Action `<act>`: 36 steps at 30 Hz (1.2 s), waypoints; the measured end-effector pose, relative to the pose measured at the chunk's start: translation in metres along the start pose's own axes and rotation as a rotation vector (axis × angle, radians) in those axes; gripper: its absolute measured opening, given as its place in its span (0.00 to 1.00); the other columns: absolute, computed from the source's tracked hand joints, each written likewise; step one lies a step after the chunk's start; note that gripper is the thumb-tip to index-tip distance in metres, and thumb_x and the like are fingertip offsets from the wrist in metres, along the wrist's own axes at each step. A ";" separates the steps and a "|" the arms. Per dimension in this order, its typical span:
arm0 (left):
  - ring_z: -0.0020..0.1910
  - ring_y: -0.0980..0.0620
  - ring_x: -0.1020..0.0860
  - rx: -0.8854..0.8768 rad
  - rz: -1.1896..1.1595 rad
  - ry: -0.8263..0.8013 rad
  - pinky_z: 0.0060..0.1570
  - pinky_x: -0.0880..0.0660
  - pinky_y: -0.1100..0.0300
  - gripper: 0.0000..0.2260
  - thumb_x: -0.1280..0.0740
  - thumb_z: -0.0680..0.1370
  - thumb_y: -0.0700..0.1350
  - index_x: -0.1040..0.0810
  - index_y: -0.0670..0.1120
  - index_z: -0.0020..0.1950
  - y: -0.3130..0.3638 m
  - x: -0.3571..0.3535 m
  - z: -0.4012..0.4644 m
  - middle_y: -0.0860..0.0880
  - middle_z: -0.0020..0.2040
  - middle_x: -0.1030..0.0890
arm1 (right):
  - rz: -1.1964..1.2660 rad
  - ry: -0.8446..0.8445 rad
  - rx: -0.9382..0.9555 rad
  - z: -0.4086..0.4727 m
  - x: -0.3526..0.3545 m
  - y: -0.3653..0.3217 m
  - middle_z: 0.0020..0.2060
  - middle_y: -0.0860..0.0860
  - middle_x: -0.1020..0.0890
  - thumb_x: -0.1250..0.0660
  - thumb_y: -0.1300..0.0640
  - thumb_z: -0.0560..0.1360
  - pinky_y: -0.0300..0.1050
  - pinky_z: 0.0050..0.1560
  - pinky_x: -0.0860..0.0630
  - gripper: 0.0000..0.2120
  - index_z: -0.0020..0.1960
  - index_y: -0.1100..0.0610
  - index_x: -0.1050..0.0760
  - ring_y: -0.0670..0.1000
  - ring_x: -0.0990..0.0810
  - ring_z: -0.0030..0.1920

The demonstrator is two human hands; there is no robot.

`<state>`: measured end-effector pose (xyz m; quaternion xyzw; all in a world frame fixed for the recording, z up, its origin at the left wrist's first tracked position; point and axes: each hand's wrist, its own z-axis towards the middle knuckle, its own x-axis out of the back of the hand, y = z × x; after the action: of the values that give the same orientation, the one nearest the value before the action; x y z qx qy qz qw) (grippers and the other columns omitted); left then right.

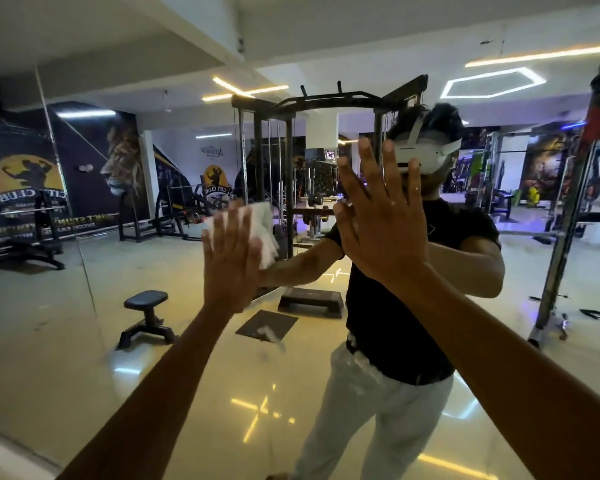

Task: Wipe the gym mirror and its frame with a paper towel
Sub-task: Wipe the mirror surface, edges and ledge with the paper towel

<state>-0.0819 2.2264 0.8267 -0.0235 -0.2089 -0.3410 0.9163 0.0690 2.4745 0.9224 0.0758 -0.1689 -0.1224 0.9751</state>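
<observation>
The left hand [231,258], fingers flat, presses the paper towel [265,233] against the mirror [84,341] (towel poking out rightward), while the right hand [378,216] rests spread and empty beside it.

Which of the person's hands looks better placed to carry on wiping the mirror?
The left hand: its straight fingers press the paper towel flat on the mirror. The right hand is spread on the glass with no towel.
</observation>
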 end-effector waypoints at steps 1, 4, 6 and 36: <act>0.89 0.40 0.57 0.186 -0.048 0.076 0.84 0.52 0.29 0.28 0.53 0.92 0.55 0.51 0.46 0.90 -0.005 0.004 0.014 0.45 0.90 0.55 | 0.001 0.000 -0.014 0.000 0.000 -0.003 0.90 0.55 0.53 0.50 0.39 0.89 0.69 0.87 0.59 0.33 0.91 0.46 0.53 0.63 0.55 0.89; 0.88 0.40 0.57 0.420 -0.214 0.215 0.85 0.57 0.32 0.30 0.58 0.90 0.59 0.50 0.48 0.90 0.050 0.004 0.029 0.46 0.90 0.56 | 0.027 -0.019 -0.013 -0.004 0.003 -0.016 0.90 0.55 0.54 0.50 0.40 0.89 0.72 0.85 0.55 0.33 0.91 0.47 0.53 0.62 0.56 0.89; 0.88 0.37 0.56 0.035 -0.135 0.082 0.86 0.58 0.34 0.28 0.54 0.91 0.56 0.49 0.47 0.90 0.084 -0.010 -0.007 0.44 0.89 0.57 | 0.066 -0.008 0.041 -0.008 0.003 -0.025 0.90 0.56 0.53 0.50 0.43 0.89 0.72 0.85 0.54 0.32 0.91 0.48 0.51 0.63 0.56 0.89; 0.88 0.36 0.51 0.010 -0.029 0.147 0.84 0.48 0.29 0.30 0.59 0.90 0.61 0.52 0.50 0.90 -0.030 0.069 0.178 0.41 0.90 0.50 | -0.056 -0.029 -0.030 0.026 0.008 -0.020 0.90 0.55 0.53 0.50 0.36 0.89 0.71 0.86 0.57 0.33 0.91 0.46 0.51 0.62 0.56 0.89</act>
<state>-0.1193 2.1943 1.0140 0.0091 -0.1431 -0.3539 0.9242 0.0633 2.4509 0.9450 0.0640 -0.1789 -0.1532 0.9698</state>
